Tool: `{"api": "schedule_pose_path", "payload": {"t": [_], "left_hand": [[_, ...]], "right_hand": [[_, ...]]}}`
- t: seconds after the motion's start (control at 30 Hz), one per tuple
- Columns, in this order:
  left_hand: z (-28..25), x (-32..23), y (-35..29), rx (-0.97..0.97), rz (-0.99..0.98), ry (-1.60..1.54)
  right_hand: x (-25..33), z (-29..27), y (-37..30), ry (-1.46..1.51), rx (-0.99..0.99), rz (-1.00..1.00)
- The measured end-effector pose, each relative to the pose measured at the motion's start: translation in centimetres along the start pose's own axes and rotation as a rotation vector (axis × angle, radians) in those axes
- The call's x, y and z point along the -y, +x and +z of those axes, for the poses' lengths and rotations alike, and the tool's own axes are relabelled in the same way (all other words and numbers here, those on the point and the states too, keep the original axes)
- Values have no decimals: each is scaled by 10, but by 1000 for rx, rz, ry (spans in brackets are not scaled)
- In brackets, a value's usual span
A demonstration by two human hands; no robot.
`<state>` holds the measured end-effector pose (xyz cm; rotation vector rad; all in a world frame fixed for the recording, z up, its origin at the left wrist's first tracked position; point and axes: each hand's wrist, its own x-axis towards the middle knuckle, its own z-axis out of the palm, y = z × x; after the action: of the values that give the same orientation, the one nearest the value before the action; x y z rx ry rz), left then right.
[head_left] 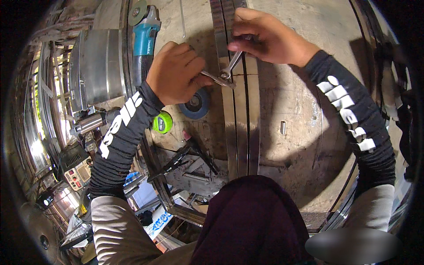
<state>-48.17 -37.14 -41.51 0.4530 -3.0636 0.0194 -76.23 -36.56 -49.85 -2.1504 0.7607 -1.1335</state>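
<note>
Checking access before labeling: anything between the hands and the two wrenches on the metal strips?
Nothing visible. The left hand grips one wrench and the right hand grips the other wrench. The wrench heads meet at one spot on the metal strips; the flap disc lies off to the side.

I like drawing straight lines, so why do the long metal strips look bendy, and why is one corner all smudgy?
Head view: the fisheye lens curves the metal strips toward the rim; a blurred oval sits at lower right; bright light on the workbench casts dark shadows beside the left hand and right hand, which hold wrenches.
</note>
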Motion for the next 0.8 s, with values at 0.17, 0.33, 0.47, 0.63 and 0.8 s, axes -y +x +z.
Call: {"api": "schedule_pose_path", "payload": {"t": [0.17, 0.33, 0.47, 0.63, 0.8], "left_hand": [[7, 10, 3, -40, 68, -72], [14, 10, 1, -122, 92, -38], [19, 9, 2, -173, 93, -28], [21, 3, 0, -229, 46, -21], [27, 4, -2, -291, 55, -28]], "right_hand": [[-13, 26, 11, -24, -181, 107], [-17, 13, 30, -333, -7, 6], [-26, 11, 35, -374, 87, -88], [-28, 10, 42, -398, 131, -146], [-30, 10, 46, -363, 172, -160]]}}
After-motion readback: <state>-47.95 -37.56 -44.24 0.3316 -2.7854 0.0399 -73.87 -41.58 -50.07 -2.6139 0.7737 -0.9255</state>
